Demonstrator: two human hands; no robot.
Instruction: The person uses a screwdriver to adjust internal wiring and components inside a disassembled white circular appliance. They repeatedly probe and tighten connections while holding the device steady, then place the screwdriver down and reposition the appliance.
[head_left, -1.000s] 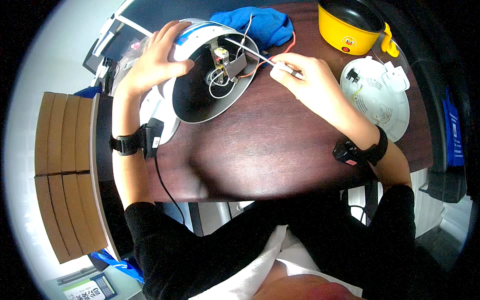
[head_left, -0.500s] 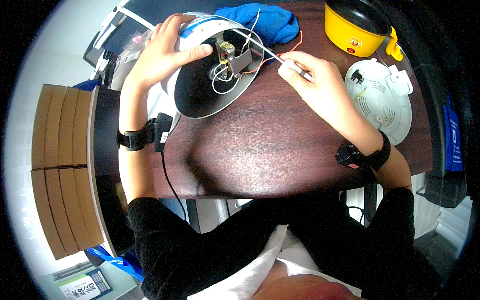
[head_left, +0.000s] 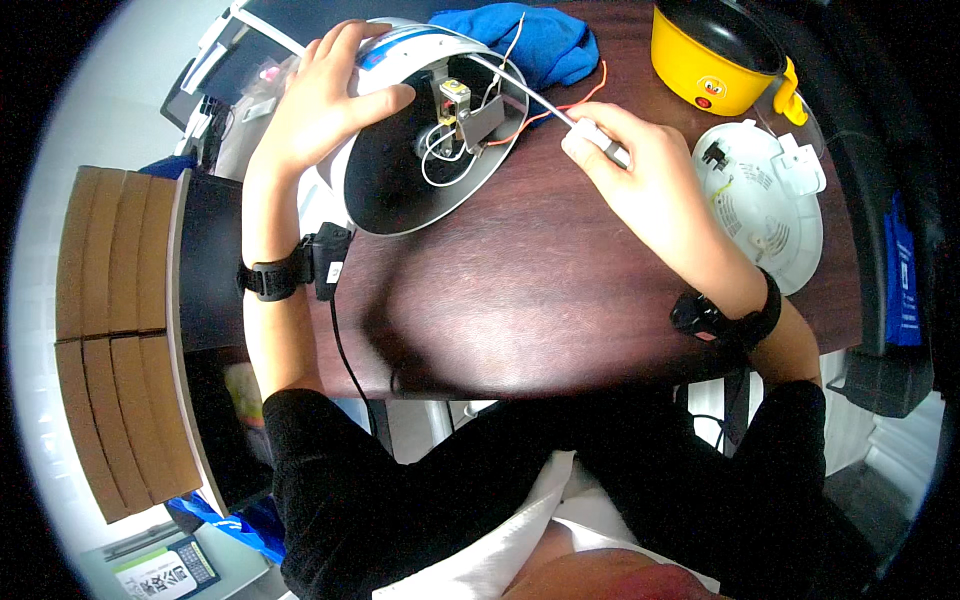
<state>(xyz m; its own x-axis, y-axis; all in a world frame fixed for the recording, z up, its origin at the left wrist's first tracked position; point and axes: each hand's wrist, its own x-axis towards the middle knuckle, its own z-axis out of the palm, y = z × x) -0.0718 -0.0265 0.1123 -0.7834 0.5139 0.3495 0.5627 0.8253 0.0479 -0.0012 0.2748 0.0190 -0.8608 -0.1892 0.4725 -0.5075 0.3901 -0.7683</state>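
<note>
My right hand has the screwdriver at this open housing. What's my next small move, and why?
Perhaps ease the white wire clear of the screwdriver before turning it: the wire appears to cross it near the housing opening and might snag. Your right hand grips the screwdriver; your left hand rests on the housing.

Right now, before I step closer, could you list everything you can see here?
opened appliance: one, white and blue with dark interior, upper left of table
wires: several, white and orange, in and beside appliance
screwdriver-like tool: one, white handle, right hand
cloth: one, blue, behind appliance
pot: one, yellow, far right
round cover: one, white, below pot
table: one, dark brown, centre
cardboard: count unclear, brown, left
wristbands: two, black, wrists
sleeves: two, black, below
left hand: one, bare, on appliance
right hand: one, bare, gripping tool
</note>
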